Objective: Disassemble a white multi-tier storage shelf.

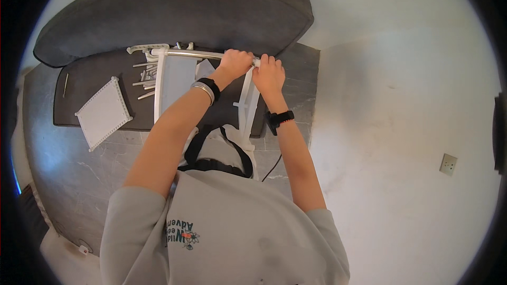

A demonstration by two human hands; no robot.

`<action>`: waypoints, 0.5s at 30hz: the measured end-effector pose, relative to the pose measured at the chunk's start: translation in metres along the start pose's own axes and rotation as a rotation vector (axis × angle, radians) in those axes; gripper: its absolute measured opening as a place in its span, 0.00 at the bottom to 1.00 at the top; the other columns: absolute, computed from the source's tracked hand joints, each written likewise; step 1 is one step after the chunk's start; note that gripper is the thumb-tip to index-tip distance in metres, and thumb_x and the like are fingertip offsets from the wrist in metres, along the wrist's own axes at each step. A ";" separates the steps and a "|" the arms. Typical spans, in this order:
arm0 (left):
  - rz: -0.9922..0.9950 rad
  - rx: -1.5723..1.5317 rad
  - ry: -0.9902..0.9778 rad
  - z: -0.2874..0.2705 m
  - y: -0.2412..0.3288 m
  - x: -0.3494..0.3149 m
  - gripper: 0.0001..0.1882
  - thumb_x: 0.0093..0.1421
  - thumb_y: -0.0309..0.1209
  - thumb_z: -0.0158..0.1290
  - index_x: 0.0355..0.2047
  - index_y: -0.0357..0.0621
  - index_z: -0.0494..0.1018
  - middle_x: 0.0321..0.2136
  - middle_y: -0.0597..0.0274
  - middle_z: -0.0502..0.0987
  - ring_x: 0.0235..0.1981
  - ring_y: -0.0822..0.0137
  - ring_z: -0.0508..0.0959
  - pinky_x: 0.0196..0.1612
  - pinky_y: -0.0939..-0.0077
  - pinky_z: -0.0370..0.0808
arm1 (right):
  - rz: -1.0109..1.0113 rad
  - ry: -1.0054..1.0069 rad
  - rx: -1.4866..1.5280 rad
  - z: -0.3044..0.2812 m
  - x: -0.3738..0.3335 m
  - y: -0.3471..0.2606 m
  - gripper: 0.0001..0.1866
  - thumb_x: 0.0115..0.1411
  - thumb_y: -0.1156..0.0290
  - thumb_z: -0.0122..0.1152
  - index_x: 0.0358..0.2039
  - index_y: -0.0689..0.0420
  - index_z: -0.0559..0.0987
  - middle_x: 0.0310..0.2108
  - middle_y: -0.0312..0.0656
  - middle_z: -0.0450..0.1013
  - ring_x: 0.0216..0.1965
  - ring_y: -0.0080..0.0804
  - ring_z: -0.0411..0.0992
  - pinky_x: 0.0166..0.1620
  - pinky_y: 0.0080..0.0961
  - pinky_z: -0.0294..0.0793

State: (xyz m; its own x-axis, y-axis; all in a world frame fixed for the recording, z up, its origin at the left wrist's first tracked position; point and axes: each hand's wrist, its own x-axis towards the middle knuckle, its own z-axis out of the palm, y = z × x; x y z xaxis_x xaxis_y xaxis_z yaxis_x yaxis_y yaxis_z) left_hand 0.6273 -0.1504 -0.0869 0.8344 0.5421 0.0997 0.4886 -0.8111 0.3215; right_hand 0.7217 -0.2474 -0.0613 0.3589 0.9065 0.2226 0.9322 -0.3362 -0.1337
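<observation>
My left hand (235, 65) is closed around the right end of a shiny metal tube (198, 54). The tube runs along the far side of a white rack frame (157, 87), whose left corner it meets. Beside it, my right hand (269, 76) is closed on the frame's far right corner, where a small white plastic connector (256, 63) shows between the two hands. From that corner a white side piece (246, 97) runs back toward my body. My fingers hide most of the joint.
A dark grey sofa (174, 10) lies beneath and behind the frame. Several loose metal tubes (147, 95) and white plastic parts sit on its seat, left of the frame. Farther left, a white shelf panel (104, 114) overhangs the seat edge. A wall (380, 116) stands at right.
</observation>
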 end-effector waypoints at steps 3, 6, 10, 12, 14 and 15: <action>0.030 -0.021 -0.080 -0.009 0.003 -0.001 0.08 0.46 0.35 0.56 0.23 0.44 0.74 0.19 0.57 0.76 0.23 0.58 0.78 0.28 0.67 0.75 | 0.002 -0.029 -0.016 -0.007 -0.005 0.000 0.16 0.40 0.69 0.60 0.31 0.55 0.70 0.29 0.40 0.67 0.32 0.39 0.67 0.32 0.35 0.67; 0.062 -0.011 -0.139 -0.015 0.004 -0.001 0.08 0.47 0.35 0.54 0.23 0.44 0.75 0.20 0.56 0.77 0.24 0.57 0.79 0.29 0.66 0.75 | -0.021 0.008 -0.016 -0.012 -0.009 -0.002 0.15 0.40 0.69 0.59 0.31 0.55 0.70 0.28 0.40 0.67 0.32 0.39 0.67 0.33 0.35 0.67; 0.100 -0.013 -0.181 -0.023 0.000 -0.003 0.08 0.47 0.35 0.52 0.22 0.45 0.76 0.22 0.56 0.77 0.25 0.56 0.79 0.30 0.66 0.75 | -0.018 0.027 -0.040 -0.019 -0.012 -0.009 0.14 0.41 0.69 0.59 0.31 0.54 0.71 0.28 0.40 0.67 0.31 0.39 0.66 0.32 0.35 0.66; 0.098 -0.036 -0.212 -0.029 -0.007 0.004 0.09 0.47 0.36 0.53 0.22 0.45 0.76 0.22 0.55 0.77 0.26 0.56 0.79 0.30 0.65 0.75 | -0.023 0.071 -0.063 -0.021 -0.003 -0.014 0.13 0.41 0.69 0.59 0.30 0.54 0.71 0.28 0.40 0.67 0.31 0.38 0.66 0.32 0.35 0.65; 0.096 -0.044 -0.218 -0.033 -0.008 0.005 0.09 0.47 0.36 0.53 0.21 0.44 0.76 0.22 0.55 0.77 0.26 0.56 0.79 0.31 0.65 0.75 | 0.004 0.035 -0.082 -0.024 -0.002 -0.018 0.15 0.41 0.68 0.59 0.33 0.55 0.72 0.28 0.39 0.67 0.32 0.38 0.66 0.32 0.35 0.65; 0.093 -0.051 -0.225 -0.034 -0.009 0.005 0.09 0.47 0.36 0.53 0.21 0.45 0.76 0.22 0.54 0.77 0.27 0.56 0.79 0.31 0.65 0.75 | 0.012 0.032 -0.091 -0.024 -0.002 -0.019 0.16 0.42 0.68 0.58 0.34 0.55 0.72 0.28 0.39 0.67 0.32 0.38 0.66 0.33 0.35 0.65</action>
State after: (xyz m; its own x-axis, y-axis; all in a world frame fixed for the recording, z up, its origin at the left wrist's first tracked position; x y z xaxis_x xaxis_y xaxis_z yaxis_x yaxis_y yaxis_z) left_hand 0.6182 -0.1332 -0.0568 0.9138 0.3984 -0.0793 0.3982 -0.8399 0.3688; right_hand 0.7041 -0.2486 -0.0353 0.3701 0.8941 0.2522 0.9277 -0.3702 -0.0489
